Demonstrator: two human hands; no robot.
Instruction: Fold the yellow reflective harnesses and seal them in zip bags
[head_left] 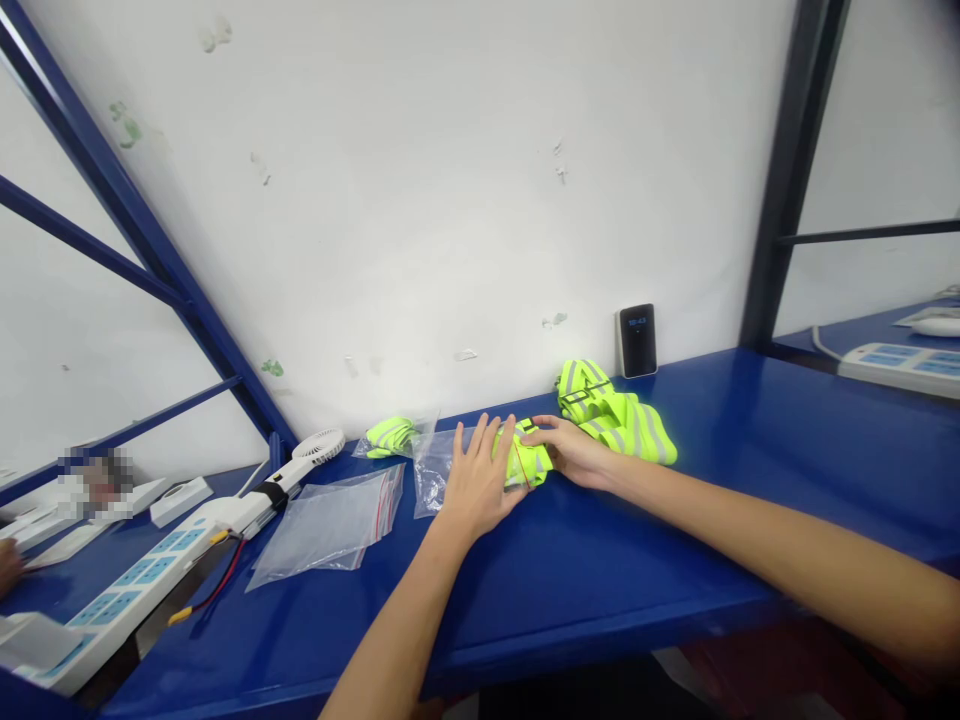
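Observation:
A folded neon-yellow reflective vest [529,465] with grey stripes and a thin red cord lies on the blue shelf top [570,590], between my hands. My left hand [480,478] rests flat on it with fingers spread, over the edge of a clear plastic bag [433,470]. My right hand [571,451] presses in from the right and grips the vest's side. Behind that hand lies a looser heap of the same vest [619,418]. To the left, another neon vest sits in a clear bag [391,437].
A stack of clear zip bags [326,528] lies left of my hands, beside a white handheld fan [319,447] and a long power strip [135,590]. A black timer [637,340] stands against the white wall. Another person's hand [7,565] shows at the left edge.

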